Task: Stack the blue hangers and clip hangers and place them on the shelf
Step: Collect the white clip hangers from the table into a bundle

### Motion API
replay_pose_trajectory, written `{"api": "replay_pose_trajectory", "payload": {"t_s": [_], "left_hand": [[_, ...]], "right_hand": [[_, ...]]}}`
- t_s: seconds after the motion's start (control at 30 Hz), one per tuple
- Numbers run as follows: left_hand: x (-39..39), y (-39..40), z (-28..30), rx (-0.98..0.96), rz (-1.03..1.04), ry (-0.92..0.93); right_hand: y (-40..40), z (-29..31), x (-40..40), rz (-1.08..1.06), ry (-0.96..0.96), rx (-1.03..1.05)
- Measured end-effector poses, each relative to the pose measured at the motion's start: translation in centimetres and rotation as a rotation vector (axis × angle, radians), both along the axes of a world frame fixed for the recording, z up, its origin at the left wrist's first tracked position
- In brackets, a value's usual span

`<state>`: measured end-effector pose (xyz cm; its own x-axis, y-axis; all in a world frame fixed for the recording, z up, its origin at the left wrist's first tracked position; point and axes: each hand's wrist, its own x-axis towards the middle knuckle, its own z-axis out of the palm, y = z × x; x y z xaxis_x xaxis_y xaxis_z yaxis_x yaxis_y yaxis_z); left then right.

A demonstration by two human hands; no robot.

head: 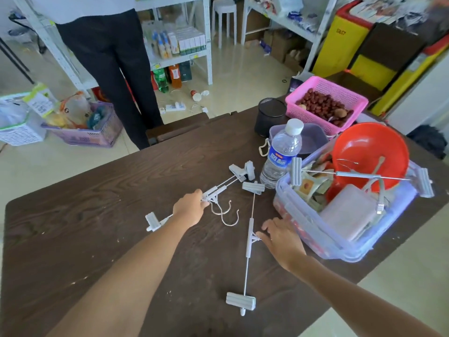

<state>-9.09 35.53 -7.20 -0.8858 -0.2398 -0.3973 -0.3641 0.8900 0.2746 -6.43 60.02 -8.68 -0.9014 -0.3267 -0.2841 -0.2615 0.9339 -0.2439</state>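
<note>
Two pale blue clip hangers lie stacked diagonally on the dark wooden table [97,215], hooks curling toward me. My left hand [189,207] is shut on this stacked pair [218,188] at the middle. A third clip hanger [249,242] lies lengthwise nearer me, one clip at the front [240,300]. My right hand [279,237] rests flat beside its centre, fingers spread, fingertips touching its hook mount. A fourth clip hanger [359,175] lies across the top of the clear plastic bin [315,229].
A water bottle [281,154] stands just behind the hangers. The bin holds an orange bowl [369,152] and packets. A pink basket [325,103] and black mesh cup [269,115] stand further back. A person [109,57] stands by white shelves [179,40] beyond the table.
</note>
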Motion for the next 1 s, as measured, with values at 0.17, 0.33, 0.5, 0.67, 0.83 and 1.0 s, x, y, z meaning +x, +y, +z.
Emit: {"api": "replay_pose_trajectory", "payload": {"t_s": [0.17, 0.33, 0.5, 0.67, 0.83, 1.0], "left_hand": [[3.4, -2.0, 0.7, 0.145, 0.25, 0.153], [7.7, -4.4, 0.9, 0.271, 0.577, 0.205], [12.2, -6.3, 0.0, 0.427, 0.881, 0.185], [14.0, -6.8, 0.8, 0.383, 0.968, 0.259], [14.6, -7.4, 1.7, 0.329, 1.0, 0.354], [13.5, -6.8, 1.7, 0.362, 0.937, 0.391]], "right_hand": [[-1.9, 0.4, -0.2, 0.159, -0.073, 0.019], [-4.6, 0.3, 0.5, 0.185, 0.01, 0.0], [-8.2, 1.6, -0.9, 0.364, 0.066, -0.05], [-12.0, 1.5, -2.2, 0.539, 0.063, -0.02], [-14.7, 0.8, -2.0, 0.636, 0.002, 0.011], [-14.5, 0.2, -2.2, 0.587, -0.057, -0.106]]}}
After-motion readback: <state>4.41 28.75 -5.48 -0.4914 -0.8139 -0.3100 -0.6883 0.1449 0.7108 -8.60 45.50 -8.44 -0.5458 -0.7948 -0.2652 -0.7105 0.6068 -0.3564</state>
